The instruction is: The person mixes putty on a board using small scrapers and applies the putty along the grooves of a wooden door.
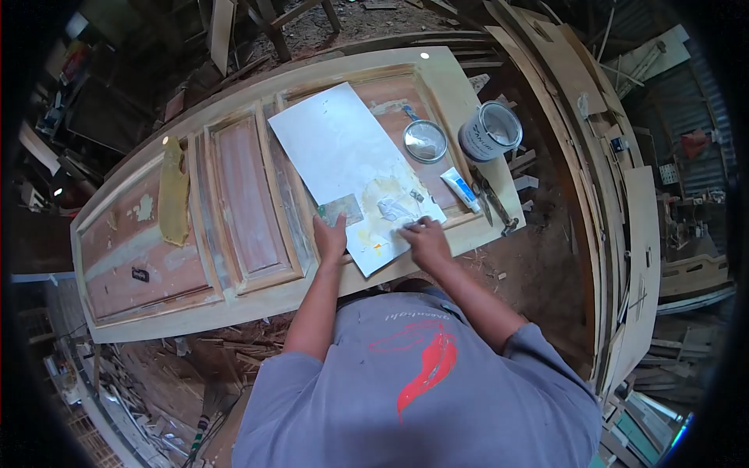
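Note:
My left hand grips a flat rectangular putty spreader, its greyish blade lying over the left edge of a white board. On the board's near end, my right hand has its fingers bent together; whatever they may hold is hidden. Between the two hands sits a pale heap of putty with yellowish smears around it. A small orange dab shows closer to my body. The board rests slantwise on a panelled wooden door with patches of filler.
To the right lie a white-and-blue tube, a round tin lid and a metal hand tool. An open tin stands at the door's right end. A yellowish strip lies at left. Long planks lean at right.

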`<state>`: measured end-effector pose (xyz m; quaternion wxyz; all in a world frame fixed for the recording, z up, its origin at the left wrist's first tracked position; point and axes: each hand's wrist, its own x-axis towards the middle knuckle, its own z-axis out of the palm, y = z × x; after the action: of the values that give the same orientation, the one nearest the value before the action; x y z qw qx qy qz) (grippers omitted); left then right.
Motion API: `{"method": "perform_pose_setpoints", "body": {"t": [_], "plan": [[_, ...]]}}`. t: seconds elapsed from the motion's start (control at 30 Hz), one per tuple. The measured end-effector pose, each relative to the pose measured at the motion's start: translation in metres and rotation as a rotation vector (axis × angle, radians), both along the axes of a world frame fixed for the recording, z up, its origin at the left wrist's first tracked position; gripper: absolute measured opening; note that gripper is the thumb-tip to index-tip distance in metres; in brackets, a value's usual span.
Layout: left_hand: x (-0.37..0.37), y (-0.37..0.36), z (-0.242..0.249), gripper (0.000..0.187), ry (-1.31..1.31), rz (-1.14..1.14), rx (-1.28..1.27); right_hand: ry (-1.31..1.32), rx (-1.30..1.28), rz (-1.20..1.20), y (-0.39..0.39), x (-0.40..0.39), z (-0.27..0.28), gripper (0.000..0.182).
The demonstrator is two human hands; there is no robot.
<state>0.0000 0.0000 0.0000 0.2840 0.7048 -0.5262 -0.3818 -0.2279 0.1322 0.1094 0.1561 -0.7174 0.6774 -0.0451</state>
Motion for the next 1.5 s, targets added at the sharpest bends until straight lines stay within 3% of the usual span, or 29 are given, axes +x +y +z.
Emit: {"method": "perform_pose_setpoints", "body": {"t": [0.07,0.1,0.2,0.33,0.47,0.57,0.67,0.8,0.9,1.13,1.23,1.37,1.5], "plan": [[0.004,-0.004,0.001,0.061,-0.015,0.005,0.005,0.057,-0.033,0.093,0.001,0.013,-0.007,0.039],[-0.033,0.001,-0.003,0.061,0.045,-0.001,0.012,0.123,0.028,0.091,0.006,-0.02,0.005,0.038],[-0.027,-0.003,0.0,0.06,0.049,0.005,0.013,0.153,0.191,0.06,-0.004,-0.03,0.035,0.035],[-0.031,0.001,0.004,0.06,0.057,0.011,0.008,0.048,-0.106,0.039,-0.017,-0.049,0.012,0.036],[-0.022,-0.001,0.004,0.059,0.069,0.005,0.003,0.074,0.173,0.061,-0.004,-0.05,0.026,0.037],[-0.023,0.0,0.003,0.06,0.042,0.023,-0.001,-0.003,-0.039,0.011,-0.007,-0.04,0.021,0.037],[-0.02,0.001,0.02,0.06,0.022,0.006,0.046,0.041,-0.093,0.067,0.001,-0.026,-0.003,0.036],[-0.014,0.0,0.01,0.061,0.053,0.001,0.032,0.068,0.157,0.031,-0.005,-0.029,0.035,0.033],[-0.016,0.001,0.012,0.061,0.048,0.005,0.011,0.074,0.017,-0.087,-0.024,-0.045,0.019,0.034],[-0.008,0.0,0.011,0.061,0.02,0.0,0.013,0.163,0.257,-0.115,-0.025,-0.026,0.031,0.028],[-0.002,-0.001,0.008,0.061,0.003,-0.005,-0.005,-0.057,0.127,-0.236,-0.024,-0.025,0.023,0.031],[0.0,0.0,0.011,0.061,-0.001,0.002,0.012,0.106,-0.141,-0.014,0.011,-0.001,-0.012,0.039],[0.002,0.001,0.005,0.06,-0.005,-0.004,0.003,0.032,0.003,-0.051,0.011,-0.002,0.013,0.036]]}}
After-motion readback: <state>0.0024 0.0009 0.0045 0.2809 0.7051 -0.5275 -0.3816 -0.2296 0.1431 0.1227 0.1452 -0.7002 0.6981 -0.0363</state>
